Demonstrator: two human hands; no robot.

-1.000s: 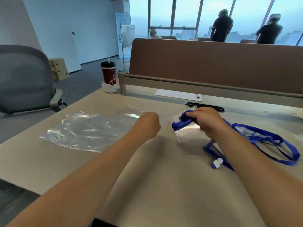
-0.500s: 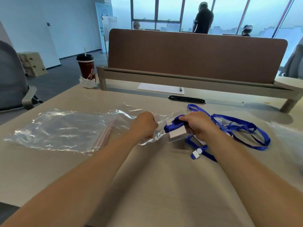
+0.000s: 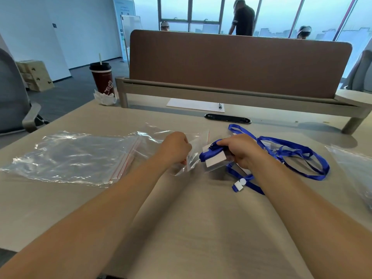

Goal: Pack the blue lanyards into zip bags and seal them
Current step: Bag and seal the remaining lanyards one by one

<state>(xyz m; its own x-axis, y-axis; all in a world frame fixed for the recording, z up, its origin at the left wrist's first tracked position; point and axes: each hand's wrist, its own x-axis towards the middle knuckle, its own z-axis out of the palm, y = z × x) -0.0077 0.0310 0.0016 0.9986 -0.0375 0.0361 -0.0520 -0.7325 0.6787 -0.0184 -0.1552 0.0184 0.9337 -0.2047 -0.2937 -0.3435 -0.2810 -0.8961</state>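
My right hand point(image 3: 239, 150) grips a bundled blue lanyard point(image 3: 211, 153) with a clear badge holder and white card hanging under it. Just to its left my left hand point(image 3: 175, 148) pinches the edge of a small clear zip bag point(image 3: 193, 150), lifted slightly off the table. More blue lanyards point(image 3: 298, 156) lie looped on the table behind and right of my right hand, one with a white clip point(image 3: 238, 185). A pile of larger clear zip bags point(image 3: 76, 156) with red seal lines lies flat at the left.
A dark red drink cup point(image 3: 102, 78) on a napkin stands at the back left. A brown desk divider point(image 3: 237, 63) runs along the back, with a paper sheet and pen point(image 3: 195, 104) below it. More clear plastic point(image 3: 354, 164) lies at the right edge. People stand beyond the divider.
My left hand has picked up a small zip bag and brought it next to the lanyard bundle. My view has turned left and tilted, showing more of the bag pile.
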